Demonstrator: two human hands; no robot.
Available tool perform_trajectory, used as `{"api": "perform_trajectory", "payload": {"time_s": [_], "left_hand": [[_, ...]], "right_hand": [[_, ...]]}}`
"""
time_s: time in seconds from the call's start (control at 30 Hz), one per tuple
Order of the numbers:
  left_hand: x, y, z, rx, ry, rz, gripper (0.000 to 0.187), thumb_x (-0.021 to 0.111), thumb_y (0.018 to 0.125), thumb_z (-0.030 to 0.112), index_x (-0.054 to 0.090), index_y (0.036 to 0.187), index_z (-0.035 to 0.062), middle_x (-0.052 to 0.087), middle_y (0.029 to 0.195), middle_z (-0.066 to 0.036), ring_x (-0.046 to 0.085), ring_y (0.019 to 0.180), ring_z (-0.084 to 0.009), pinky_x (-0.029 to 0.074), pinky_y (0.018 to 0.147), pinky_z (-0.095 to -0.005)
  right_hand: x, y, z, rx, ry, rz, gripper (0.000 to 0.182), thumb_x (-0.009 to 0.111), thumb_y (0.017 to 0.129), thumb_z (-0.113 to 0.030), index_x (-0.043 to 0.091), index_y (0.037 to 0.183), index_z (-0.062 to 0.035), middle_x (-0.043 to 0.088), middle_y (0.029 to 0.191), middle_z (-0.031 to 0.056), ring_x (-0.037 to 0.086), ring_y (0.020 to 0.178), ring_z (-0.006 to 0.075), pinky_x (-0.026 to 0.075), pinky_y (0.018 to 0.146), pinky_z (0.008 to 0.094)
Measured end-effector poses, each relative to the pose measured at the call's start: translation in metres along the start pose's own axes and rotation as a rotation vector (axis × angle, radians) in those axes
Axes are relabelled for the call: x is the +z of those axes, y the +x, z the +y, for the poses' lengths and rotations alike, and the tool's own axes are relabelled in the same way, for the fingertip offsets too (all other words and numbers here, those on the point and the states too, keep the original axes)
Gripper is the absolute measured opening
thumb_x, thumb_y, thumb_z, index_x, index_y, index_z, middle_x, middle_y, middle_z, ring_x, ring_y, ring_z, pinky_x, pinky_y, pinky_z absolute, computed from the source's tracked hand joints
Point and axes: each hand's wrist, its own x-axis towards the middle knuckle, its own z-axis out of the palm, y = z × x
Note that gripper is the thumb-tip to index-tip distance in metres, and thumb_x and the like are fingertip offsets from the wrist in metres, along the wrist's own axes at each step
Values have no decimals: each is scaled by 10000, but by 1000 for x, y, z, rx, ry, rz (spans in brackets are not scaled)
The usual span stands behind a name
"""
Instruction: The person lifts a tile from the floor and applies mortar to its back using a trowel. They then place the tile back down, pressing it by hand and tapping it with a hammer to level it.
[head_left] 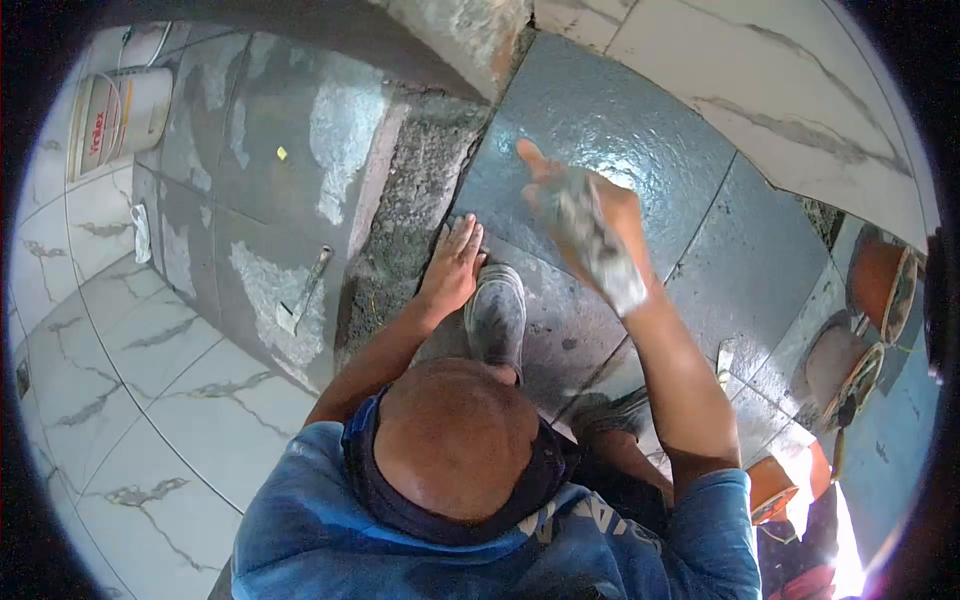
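My left hand (455, 262) lies flat with its fingers stretched out, at the edge of the dark grey floor tile (570, 95), beside a rough strip of bare mortar (415, 170). My right hand (622, 215) is over the tile's wet, shiny surface, closed on a mottled grey-white elongated thing (590, 235). Blur hides its exact kind. One finger of that hand points out toward the upper left. Between my arms, a dusty shoe (497, 315) rests on the tiles close to my left hand.
A small handled tool (305, 290) lies on smeared tiles at left. A white bucket (140, 115) stands at the upper left, and a thin cable (120, 370) crosses the white marbled tiles (170, 400). Terracotta pots (875, 285) line the right side. A concrete corner (470, 45) juts in above.
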Motion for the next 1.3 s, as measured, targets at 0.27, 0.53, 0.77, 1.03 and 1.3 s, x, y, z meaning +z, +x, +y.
{"api": "perform_trajectory", "payload": {"time_s": [0.27,0.53,0.77,1.03,1.3], "left_hand": [[-2,1,0,-50,-74,-51,515,513,967,222,370,1381,-48,286,1486,-212,323,1361,-384,267,1123,-498],[-3,3,1,-13,-28,44,497,518,959,229,405,1362,-39,321,1472,-218,323,1363,-380,256,1123,-505],[-22,-3,0,42,2,20,500,551,906,150,428,1377,37,364,1463,-184,342,1356,-366,268,1117,-502],[-7,0,-8,22,16,-46,479,505,946,179,411,1396,46,341,1478,-185,335,1362,-361,263,1116,-512],[-11,1,-2,10,39,-1,474,504,949,199,419,1394,58,349,1473,-178,334,1363,-358,260,1124,-498]], "right_hand": [[8,5,2,-112,45,-118,169,704,792,-82,652,921,13,696,948,124,691,887,246,531,837,329],[2,5,-5,-57,-89,-117,202,715,725,-108,638,888,-17,644,799,153,671,767,298,538,804,355],[-38,-4,-27,-63,-44,58,157,664,898,-162,627,827,-27,704,912,105,684,869,215,551,752,329],[6,-8,7,-51,114,-175,240,703,702,-121,606,893,-12,652,852,148,671,862,352,430,1038,421],[10,7,8,-148,-152,-159,403,690,748,-14,661,1146,-76,667,813,66,643,665,195,540,625,329]]}}
